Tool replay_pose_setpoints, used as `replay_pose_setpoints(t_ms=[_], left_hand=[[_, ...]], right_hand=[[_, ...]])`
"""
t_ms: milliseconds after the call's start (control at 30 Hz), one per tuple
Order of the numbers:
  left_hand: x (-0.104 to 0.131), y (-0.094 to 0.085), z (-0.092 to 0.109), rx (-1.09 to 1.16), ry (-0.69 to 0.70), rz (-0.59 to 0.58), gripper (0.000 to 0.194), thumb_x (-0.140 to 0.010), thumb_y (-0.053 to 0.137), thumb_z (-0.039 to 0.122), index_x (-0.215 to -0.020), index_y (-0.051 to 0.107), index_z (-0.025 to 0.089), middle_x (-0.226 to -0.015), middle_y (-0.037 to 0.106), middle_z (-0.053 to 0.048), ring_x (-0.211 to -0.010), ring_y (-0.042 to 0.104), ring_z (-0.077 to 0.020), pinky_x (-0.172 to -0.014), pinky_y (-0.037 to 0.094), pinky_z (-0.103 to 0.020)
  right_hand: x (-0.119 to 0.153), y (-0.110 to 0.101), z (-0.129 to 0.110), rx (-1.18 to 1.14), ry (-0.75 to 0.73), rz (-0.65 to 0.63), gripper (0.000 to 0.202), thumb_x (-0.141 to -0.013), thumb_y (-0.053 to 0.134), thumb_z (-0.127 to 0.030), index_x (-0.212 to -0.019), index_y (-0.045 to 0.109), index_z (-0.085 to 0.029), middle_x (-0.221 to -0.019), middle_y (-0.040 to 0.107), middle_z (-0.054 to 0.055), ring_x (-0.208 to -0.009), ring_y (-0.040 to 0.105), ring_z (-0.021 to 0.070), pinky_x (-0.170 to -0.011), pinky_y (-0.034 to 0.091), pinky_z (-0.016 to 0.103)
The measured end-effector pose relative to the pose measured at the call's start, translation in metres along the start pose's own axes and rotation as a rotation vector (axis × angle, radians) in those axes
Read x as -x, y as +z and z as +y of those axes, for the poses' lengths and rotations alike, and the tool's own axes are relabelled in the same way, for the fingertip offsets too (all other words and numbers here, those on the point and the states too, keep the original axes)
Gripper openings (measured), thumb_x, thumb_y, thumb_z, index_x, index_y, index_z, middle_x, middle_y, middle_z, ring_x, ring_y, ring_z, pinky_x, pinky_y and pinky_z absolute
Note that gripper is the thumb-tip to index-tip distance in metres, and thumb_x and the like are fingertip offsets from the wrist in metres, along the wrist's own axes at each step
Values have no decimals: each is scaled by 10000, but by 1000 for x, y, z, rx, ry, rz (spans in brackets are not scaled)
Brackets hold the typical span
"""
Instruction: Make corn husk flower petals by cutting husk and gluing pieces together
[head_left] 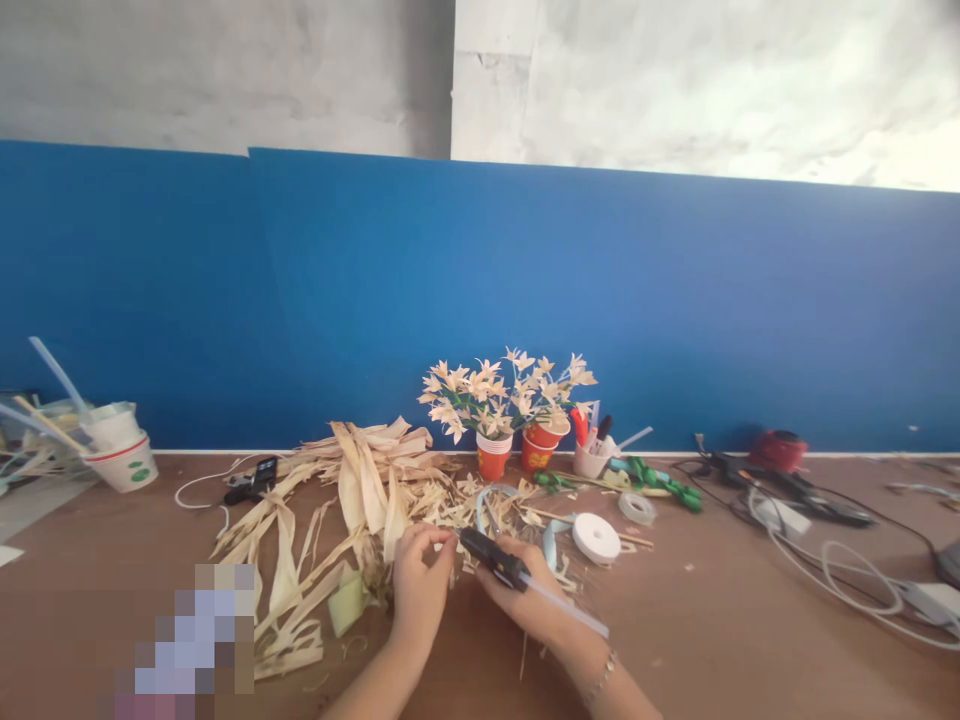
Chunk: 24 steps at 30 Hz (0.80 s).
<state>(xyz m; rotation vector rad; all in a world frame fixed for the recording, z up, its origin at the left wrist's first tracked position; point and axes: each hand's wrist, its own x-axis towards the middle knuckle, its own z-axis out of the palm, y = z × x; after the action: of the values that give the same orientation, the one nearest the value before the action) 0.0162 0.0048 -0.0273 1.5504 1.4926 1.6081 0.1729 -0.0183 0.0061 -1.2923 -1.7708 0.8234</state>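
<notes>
My right hand (534,595) is wrapped around a black hot glue gun (491,556), its nozzle pointing left. A translucent glue stick (568,606) sticks out of the gun's back end. Close to the nozzle, the fingertips of my left hand (420,578) are pinched together; whatever they hold is too small to make out. Dried corn husks (367,490) are heaped behind and left of my left hand. Beyond the glue gun lie loose husk scraps. Pale husk flowers (484,390) on green stems stand in a red paper cup (493,460) at the back.
A white tape roll (596,538) and a clear tape roll (637,508) lie right of my hands. Behind them are a cup of pens (590,459) and green wrapped stems (667,485). White cables (840,575) loop at the right. A white cup (124,465) stands far left.
</notes>
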Motion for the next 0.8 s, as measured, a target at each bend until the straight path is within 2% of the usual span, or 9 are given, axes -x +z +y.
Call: replay_pose_setpoints(t_ms=[800], left_hand=[[0,0,-2,-22,35,15,186,-724,588,355,-644,656,201,-769,625,-51,-799,583,-228,-761,463,-364]], right_hand=[[-1,-2,-3,68,5,-33,80,-738,521,-198,-670,529,-156,-651,548,7,-612,520,137,-586,401,230]])
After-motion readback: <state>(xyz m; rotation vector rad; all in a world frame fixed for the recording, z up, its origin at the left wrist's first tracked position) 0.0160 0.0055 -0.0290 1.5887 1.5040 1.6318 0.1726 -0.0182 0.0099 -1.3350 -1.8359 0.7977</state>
